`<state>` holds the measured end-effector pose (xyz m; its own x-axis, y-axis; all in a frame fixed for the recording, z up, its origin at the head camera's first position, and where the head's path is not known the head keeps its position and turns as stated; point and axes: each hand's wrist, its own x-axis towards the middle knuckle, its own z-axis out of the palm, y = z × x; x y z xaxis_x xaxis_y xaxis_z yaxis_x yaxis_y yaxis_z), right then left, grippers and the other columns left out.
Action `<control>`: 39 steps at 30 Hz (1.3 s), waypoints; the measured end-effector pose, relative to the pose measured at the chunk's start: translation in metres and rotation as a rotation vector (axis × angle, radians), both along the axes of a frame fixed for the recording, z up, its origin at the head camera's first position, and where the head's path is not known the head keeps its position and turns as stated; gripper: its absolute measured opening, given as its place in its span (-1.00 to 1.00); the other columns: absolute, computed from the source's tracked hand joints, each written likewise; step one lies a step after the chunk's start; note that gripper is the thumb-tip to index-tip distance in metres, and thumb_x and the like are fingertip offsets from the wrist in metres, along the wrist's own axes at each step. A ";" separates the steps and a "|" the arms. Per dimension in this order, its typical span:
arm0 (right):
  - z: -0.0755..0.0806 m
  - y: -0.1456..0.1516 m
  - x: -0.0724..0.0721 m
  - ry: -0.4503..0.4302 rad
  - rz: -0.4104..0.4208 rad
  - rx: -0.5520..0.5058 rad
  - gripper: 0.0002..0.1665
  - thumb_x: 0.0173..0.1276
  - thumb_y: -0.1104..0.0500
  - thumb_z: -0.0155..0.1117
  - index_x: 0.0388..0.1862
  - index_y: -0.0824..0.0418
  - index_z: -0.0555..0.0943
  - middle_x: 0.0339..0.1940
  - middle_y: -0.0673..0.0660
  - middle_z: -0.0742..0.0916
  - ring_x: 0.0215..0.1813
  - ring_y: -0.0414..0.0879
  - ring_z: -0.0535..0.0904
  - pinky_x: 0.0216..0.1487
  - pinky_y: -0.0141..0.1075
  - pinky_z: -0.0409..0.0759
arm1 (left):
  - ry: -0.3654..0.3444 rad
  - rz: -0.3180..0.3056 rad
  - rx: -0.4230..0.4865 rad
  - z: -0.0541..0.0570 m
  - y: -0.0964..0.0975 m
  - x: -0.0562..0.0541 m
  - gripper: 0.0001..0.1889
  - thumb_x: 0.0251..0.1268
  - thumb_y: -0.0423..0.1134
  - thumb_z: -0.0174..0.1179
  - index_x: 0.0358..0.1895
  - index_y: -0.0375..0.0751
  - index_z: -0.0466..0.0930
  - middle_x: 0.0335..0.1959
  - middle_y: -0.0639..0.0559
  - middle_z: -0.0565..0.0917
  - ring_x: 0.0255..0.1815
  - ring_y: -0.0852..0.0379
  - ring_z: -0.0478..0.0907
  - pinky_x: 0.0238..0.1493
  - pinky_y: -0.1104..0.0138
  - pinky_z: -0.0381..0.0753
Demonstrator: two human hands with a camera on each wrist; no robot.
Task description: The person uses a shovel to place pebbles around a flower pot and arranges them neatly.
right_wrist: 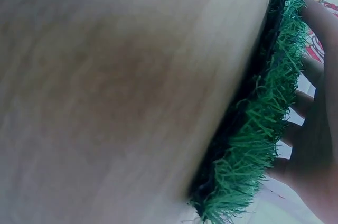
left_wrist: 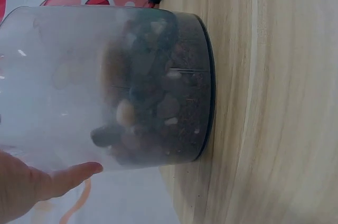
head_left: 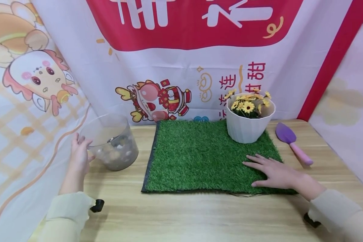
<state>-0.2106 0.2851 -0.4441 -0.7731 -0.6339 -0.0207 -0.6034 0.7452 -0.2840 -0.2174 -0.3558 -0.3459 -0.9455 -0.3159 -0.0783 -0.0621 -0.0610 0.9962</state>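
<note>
A clear round plastic tub (head_left: 115,158) holding dark soil and pebbles stands on the table at the left. My left hand (head_left: 80,153) is at the tub's left side, its fingers loosely spread. In the left wrist view the left thumb (left_wrist: 74,179) lies right at the tub's wall (left_wrist: 58,76). My right hand (head_left: 273,173) rests with spread fingers on a green artificial grass mat (head_left: 196,158), near its front right corner. The right wrist view shows those fingers (right_wrist: 298,102) along the grass blades.
A white flowerpot (head_left: 248,129) with yellow flowers (head_left: 248,107) stands on the mat's back right corner. To its right lies a purple garden trowel (head_left: 285,132) with a pink handle. Printed cloth (head_left: 196,84) hangs behind the wooden table (head_left: 169,215) and along its sides.
</note>
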 end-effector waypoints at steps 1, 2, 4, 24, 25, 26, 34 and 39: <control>0.000 0.000 0.000 -0.002 0.001 0.000 0.00 0.34 -0.49 0.17 0.59 0.02 0.35 0.62 0.25 0.30 0.55 0.44 0.12 0.35 0.51 0.13 | -0.007 0.010 0.000 -0.001 0.000 -0.001 -0.08 0.59 -0.26 -0.12 0.61 0.13 -0.70 0.67 0.08 -0.50 0.64 0.08 -0.53 0.52 -0.25 -0.26; 0.000 0.000 -0.001 -0.004 0.001 0.002 0.00 0.34 -0.49 0.16 0.60 0.02 0.35 0.62 0.25 0.30 0.55 0.44 0.12 0.35 0.51 0.13 | -0.009 0.018 -0.005 -0.003 0.000 -0.001 -0.07 0.55 -0.32 -0.14 0.62 0.14 -0.69 0.68 0.08 -0.50 0.65 0.08 -0.52 0.51 -0.25 -0.25; 0.000 0.000 -0.001 -0.003 0.006 0.002 0.00 0.34 -0.48 0.17 0.59 0.03 0.35 0.61 0.26 0.30 0.55 0.46 0.13 0.35 0.51 0.13 | -0.008 0.023 -0.010 -0.005 0.001 -0.003 -0.04 0.44 -0.41 -0.19 0.61 0.13 -0.69 0.68 0.07 -0.50 0.64 0.07 -0.53 0.50 -0.27 -0.25; -0.002 0.001 -0.001 -0.020 0.011 0.001 -0.01 0.36 -0.48 0.15 0.60 0.03 0.33 0.62 0.25 0.29 0.56 0.44 0.10 0.36 0.51 0.13 | -0.043 0.009 -0.034 -0.004 -0.001 -0.008 0.02 0.25 -0.48 -0.22 0.64 0.12 -0.64 0.69 0.06 -0.47 0.65 -0.03 -0.53 0.48 -0.33 -0.21; -0.002 0.001 -0.001 -0.020 0.011 0.000 -0.01 0.36 -0.47 0.16 0.60 0.03 0.33 0.62 0.25 0.29 0.56 0.44 0.10 0.36 0.51 0.13 | -0.045 0.004 -0.039 -0.004 -0.001 -0.007 0.02 0.25 -0.48 -0.22 0.63 0.11 -0.64 0.68 0.05 -0.48 0.65 -0.04 -0.54 0.48 -0.33 -0.20; -0.002 0.001 -0.001 -0.015 0.014 -0.001 -0.01 0.36 -0.47 0.16 0.60 0.03 0.34 0.62 0.26 0.29 0.56 0.45 0.11 0.35 0.51 0.14 | -0.049 0.004 -0.041 -0.004 -0.001 -0.006 0.02 0.25 -0.48 -0.22 0.63 0.11 -0.64 0.69 0.05 -0.48 0.65 -0.04 -0.53 0.48 -0.32 -0.20; 0.000 0.001 -0.001 -0.020 0.013 -0.014 -0.02 0.35 -0.45 0.19 0.59 0.03 0.35 0.61 0.26 0.30 0.55 0.46 0.12 0.35 0.51 0.14 | -0.037 -0.045 -0.064 -0.005 -0.005 0.000 0.00 0.27 -0.48 -0.24 0.62 0.07 -0.67 0.68 0.01 -0.51 0.64 -0.08 -0.55 0.46 -0.37 -0.23; 0.003 0.003 -0.002 -0.046 0.018 -0.014 -0.02 0.35 -0.45 0.20 0.59 0.03 0.36 0.61 0.26 0.30 0.55 0.46 0.12 0.34 0.49 0.18 | -0.022 -0.091 -0.065 -0.007 -0.007 0.006 -0.01 0.27 -0.51 -0.29 0.61 0.07 -0.69 0.67 -0.01 -0.53 0.64 -0.07 -0.54 0.43 -0.41 -0.26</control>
<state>-0.2128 0.2878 -0.4410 -0.7600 -0.6482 -0.0466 -0.6029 0.7300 -0.3219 -0.2115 -0.3624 -0.3533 -0.9689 -0.2336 -0.0817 -0.0867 0.0110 0.9962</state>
